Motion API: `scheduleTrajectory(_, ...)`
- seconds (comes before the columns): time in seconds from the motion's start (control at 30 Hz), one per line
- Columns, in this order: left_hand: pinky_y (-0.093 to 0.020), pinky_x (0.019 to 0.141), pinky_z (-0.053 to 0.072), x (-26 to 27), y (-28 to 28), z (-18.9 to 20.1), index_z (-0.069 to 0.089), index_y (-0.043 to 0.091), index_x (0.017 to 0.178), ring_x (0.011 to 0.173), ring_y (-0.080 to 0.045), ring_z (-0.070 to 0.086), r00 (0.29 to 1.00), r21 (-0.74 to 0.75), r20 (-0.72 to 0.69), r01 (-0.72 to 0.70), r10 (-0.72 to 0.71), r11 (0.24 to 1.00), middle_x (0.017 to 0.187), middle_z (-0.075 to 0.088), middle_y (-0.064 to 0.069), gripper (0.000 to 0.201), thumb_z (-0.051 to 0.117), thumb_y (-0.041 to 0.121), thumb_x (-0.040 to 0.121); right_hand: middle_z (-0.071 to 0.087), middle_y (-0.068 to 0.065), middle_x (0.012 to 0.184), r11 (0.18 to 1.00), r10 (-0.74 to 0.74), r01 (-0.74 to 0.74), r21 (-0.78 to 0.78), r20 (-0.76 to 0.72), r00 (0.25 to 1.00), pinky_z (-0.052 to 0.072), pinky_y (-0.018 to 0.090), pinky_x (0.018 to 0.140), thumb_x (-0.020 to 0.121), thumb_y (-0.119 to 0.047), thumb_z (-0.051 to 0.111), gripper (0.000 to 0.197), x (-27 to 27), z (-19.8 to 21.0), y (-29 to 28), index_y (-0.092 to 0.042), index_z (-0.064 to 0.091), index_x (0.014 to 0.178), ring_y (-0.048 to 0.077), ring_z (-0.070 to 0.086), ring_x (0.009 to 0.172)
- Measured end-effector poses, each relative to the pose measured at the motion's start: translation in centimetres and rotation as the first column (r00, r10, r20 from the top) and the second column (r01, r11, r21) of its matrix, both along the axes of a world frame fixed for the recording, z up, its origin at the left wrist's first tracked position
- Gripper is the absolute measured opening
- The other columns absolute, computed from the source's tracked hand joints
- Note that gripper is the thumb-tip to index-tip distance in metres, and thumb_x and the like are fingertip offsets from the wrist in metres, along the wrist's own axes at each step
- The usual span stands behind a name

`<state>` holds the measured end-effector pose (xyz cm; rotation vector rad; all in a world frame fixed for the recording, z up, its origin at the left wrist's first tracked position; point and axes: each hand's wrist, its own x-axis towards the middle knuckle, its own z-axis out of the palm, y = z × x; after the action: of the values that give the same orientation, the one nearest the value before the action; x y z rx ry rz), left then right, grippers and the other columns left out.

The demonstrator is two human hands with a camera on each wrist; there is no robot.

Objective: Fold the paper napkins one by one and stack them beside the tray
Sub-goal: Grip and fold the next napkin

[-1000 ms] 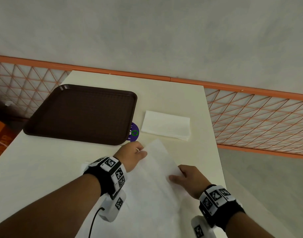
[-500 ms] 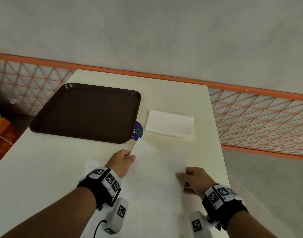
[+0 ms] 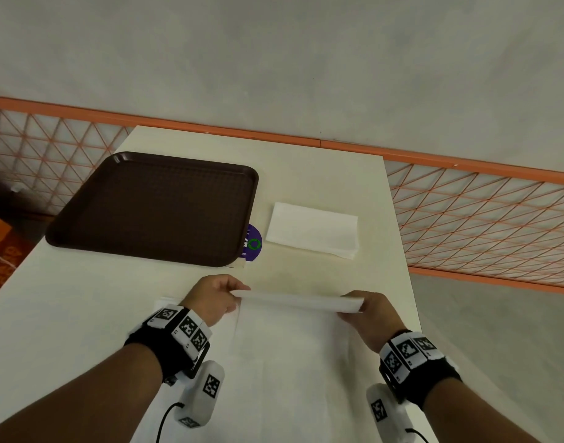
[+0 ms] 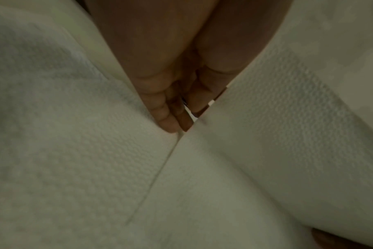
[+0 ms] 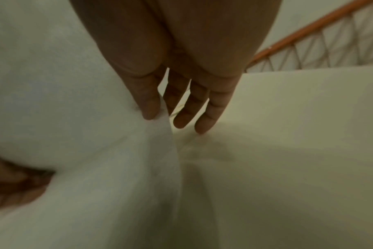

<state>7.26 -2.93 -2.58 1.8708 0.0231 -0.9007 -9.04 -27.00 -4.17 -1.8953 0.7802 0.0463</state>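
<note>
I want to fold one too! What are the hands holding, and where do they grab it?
A white paper napkin. The left hand and right hand each pinch one end of its raised far edge.

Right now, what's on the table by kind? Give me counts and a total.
Trays: 1, the brown tray
Folded napkins beside the tray: 1 stack; layers cannot be told
Napkins being folded: 1, the held napkin, far edge pinched by the left hand and right hand
Purple stickers: 1, the round sticker, partly under the tray
Total: 4
</note>
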Motion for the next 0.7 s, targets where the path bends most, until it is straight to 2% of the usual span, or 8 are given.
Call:
scheduleTrajectory(0.1,-0.033,0.086,0.050,0.1,-0.2,1.0,0.057,0.004,0.072,0.088,-0.023,0.063,0.997,-0.048,0.000,-0.078,0.078,0.996,0.094,0.068,-0.018,0.032,0.041,-0.022,0.085,0.069,-0.014,0.093,0.997,0.035,-0.034,-0.075,0.004,0.999,0.043,0.004,0.073,0.081,0.016,0.054,0.052,-0.5,-0.7,0.0,-0.029,0.070,0.060,0.005,0.063,0.089)
scheduleTrajectory(0.2,-0.039,0.093,0.048,0.8,-0.5,1.7,0.056,0.007,0.076,0.090,-0.024,0.067,0.992,-0.076,-0.019,-0.122,0.121,0.990,0.091,0.071,-0.017,0.026,0.045,-0.013,0.087,0.066,-0.022,0.096,0.981,0.096,-0.096,-0.170,-0.010,0.995,0.039,-0.001,0.077,0.077,0.018,0.051,0.067,-1.0,-1.2,-0.2,-0.042,0.067,0.051,0.001,0.061,0.094)
scheduleTrajectory(0.3,-0.035,0.090,0.046,0.8,-1.3,2.0,0.062,0.011,0.082,0.095,-0.021,0.067,1.000,-0.040,0.031,-0.002,0.004,0.999,0.093,0.073,-0.011,0.019,0.048,0.000,0.089,0.065,-0.021,0.100,0.957,0.160,-0.168,-0.235,-0.054,0.986,0.034,-0.004,0.082,0.078,0.018,0.050,0.076,-1.4,-1.3,-0.6,-0.051,0.065,0.051,0.000,0.058,0.097)
scheduleTrajectory(0.37,-0.028,0.081,0.047,0.3,-2.1,1.6,0.066,0.013,0.087,0.096,-0.021,0.065,0.970,0.064,0.174,0.162,-0.171,0.985,0.095,0.072,-0.008,0.011,0.056,0.010,0.089,0.063,-0.018,0.106,0.941,0.190,-0.203,-0.270,-0.074,0.979,0.031,-0.007,0.083,0.079,0.018,0.046,0.073,-1.3,-1.0,-0.9,-0.047,0.065,0.053,0.002,0.056,0.102)
scheduleTrajectory(0.43,-0.023,0.083,0.046,-0.4,-2.6,0.9,0.066,0.019,0.095,0.098,-0.015,0.062,0.838,0.260,0.340,0.352,-0.427,0.899,0.100,0.068,0.001,0.008,0.062,0.020,0.088,0.059,-0.016,0.114,0.931,0.218,-0.242,-0.273,-0.115,0.969,0.028,-0.007,0.084,0.076,0.020,0.039,0.067,-1.1,-0.4,-0.9,-0.041,0.065,0.064,0.004,0.053,0.109)
scheduleTrajectory(0.53,-0.025,0.102,0.036,-1.7,-3.2,-0.1,0.058,0.025,0.121,0.119,-0.010,0.047,0.559,0.519,0.400,0.514,-0.726,0.683,0.125,0.054,0.011,0.031,0.058,0.034,0.091,0.057,-0.012,0.121,0.913,0.243,-0.286,-0.292,-0.174,0.954,0.030,0.005,0.092,0.071,0.019,0.033,0.056,-1.0,0.4,-1.1,-0.024,0.068,0.079,0.008,0.050,0.116)
scheduleTrajectory(0.6,-0.028,0.109,0.028,-2.2,-3.7,-0.5,0.051,0.026,0.131,0.130,-0.010,0.036,0.412,0.600,0.417,0.545,-0.810,0.586,0.138,0.045,0.011,0.041,0.054,0.039,0.093,0.060,-0.006,0.120,0.908,0.215,-0.261,-0.328,-0.170,0.962,0.031,0.011,0.091,0.069,0.018,0.035,0.052,-0.9,0.8,-1.2,-0.016,0.068,0.090,0.013,0.051,0.119)
scheduleTrajectory(0.7,-0.029,0.114,0.020,-2.8,-4.3,-0.9,0.043,0.025,0.140,0.139,-0.012,0.025,0.285,0.675,0.377,0.567,-0.881,0.472,0.149,0.034,0.009,0.049,0.049,0.042,0.095,0.063,-0.005,0.120,0.885,0.206,-0.264,-0.384,-0.186,0.961,0.037,0.018,0.094,0.078,0.007,0.045,0.042,-0.6,1.2,-0.8,-0.020,0.067,0.102,0.015,0.054,0.117)
